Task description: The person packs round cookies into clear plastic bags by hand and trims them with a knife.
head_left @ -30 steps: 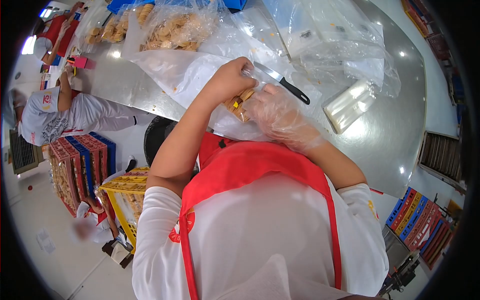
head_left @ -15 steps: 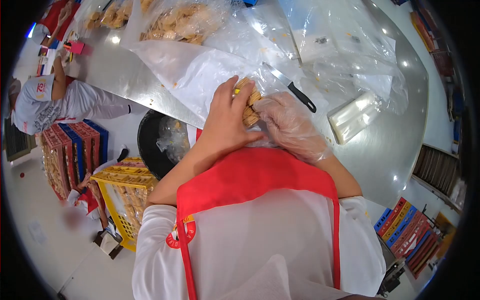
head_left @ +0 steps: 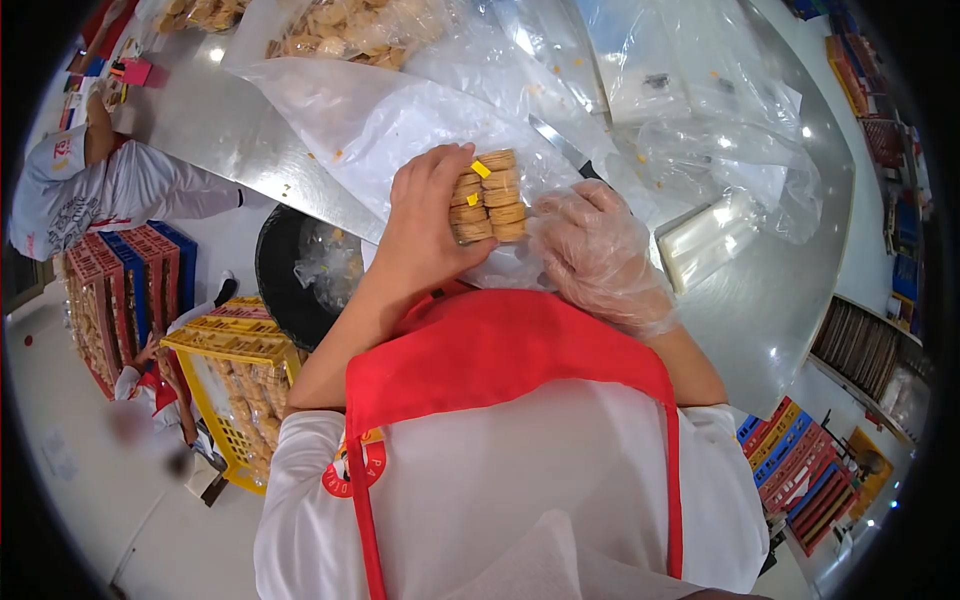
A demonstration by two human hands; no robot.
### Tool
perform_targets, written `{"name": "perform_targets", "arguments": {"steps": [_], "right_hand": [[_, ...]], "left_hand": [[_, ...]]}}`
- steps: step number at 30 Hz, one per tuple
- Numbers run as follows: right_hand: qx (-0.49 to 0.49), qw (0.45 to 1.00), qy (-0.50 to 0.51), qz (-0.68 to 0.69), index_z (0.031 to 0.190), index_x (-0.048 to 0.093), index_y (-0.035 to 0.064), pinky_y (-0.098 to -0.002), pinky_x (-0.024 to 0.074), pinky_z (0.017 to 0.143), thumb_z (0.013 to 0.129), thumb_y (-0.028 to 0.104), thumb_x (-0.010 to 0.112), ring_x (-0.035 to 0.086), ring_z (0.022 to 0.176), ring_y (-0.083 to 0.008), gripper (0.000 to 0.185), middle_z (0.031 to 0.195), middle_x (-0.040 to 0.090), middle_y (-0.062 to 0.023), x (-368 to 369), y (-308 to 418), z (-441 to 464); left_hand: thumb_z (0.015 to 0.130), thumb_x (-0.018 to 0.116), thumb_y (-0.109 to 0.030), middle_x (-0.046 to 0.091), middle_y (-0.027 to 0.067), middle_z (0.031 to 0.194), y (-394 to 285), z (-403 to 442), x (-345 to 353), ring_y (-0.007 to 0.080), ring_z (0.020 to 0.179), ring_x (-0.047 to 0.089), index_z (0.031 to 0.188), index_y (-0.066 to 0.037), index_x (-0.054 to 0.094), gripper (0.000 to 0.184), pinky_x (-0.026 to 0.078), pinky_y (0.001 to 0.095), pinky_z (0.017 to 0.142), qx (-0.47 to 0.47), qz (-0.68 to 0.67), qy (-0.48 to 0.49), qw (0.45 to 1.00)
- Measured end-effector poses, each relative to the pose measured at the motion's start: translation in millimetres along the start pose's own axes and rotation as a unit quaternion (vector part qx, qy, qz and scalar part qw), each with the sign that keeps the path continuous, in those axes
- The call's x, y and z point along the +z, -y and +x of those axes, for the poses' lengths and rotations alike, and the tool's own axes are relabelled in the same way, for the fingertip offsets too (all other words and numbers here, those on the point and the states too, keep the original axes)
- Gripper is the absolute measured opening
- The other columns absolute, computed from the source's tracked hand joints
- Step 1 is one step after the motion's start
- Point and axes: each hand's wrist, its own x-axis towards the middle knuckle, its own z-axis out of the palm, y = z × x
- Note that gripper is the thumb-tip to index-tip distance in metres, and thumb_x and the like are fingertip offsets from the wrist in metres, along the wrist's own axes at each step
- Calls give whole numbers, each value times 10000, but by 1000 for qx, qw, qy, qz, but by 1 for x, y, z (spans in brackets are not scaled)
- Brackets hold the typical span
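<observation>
Bright, even indoor light in a strongly curved fisheye view.
White glare dots the metal tabletop (head_left: 765,325) and streaks the clear plastic sleeves (head_left: 708,242); shadows are soft. Black corners close around bent edges, where the stacked crates (head_left: 795,452) at right seem a little soft.

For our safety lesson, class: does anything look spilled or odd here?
Crumbs dot the sheet, apparently spilled. The knife lies unsheathed near the right hand. Oddly, only that hand is gloved; the left hand is bare.
</observation>
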Motion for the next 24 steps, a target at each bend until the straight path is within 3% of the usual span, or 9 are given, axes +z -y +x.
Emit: {"name": "perform_targets", "arguments": {"steps": [5, 11, 17, 24], "right_hand": [[10, 998, -40, 56, 1045, 699, 102, -406, 526, 825, 793, 47, 713, 626, 916, -323, 259, 995, 690, -74, 3, -4, 14], [23, 994, -25, 101, 1074, 695, 108, -410, 521, 778, 819, 58, 709, 619, 856, -315, 260, 900, 686, -71, 12, -14, 25], [41, 999, 18, 30, 1042, 706, 115, -405, 520, 796, 822, 124, 721, 615, 902, -302, 220, 953, 672, -87, 10, -14, 29], [64, 998, 18, -14, 1015, 708, 101, -402, 515, 818, 827, 125, 713, 613, 922, -300, 189, 968, 664, -96, 19, -16, 28]], "left_hand": [[511, 958, -123, 406, 188, 1505, 9, -6, -4, 384, 1406, 374, 1526, -82, 324, 1198, 328, 436, 1179, -21, -55, 40, 998], [523, 944, -100, 378, 206, 1506, 5, -8, -10, 403, 1393, 373, 1515, -87, 328, 1168, 359, 444, 1154, -33, -92, 31, 995], [570, 932, -140, 356, 207, 1526, 15, -14, -17, 387, 1431, 337, 1529, -75, 318, 1140, 320, 444, 1180, -49, -172, 16, 984], [563, 921, -92, 363, 183, 1540, 7, -7, -16, 360, 1446, 340, 1504, -108, 364, 1094, 300, 443, 1195, -41, -134, 50, 989]]}}
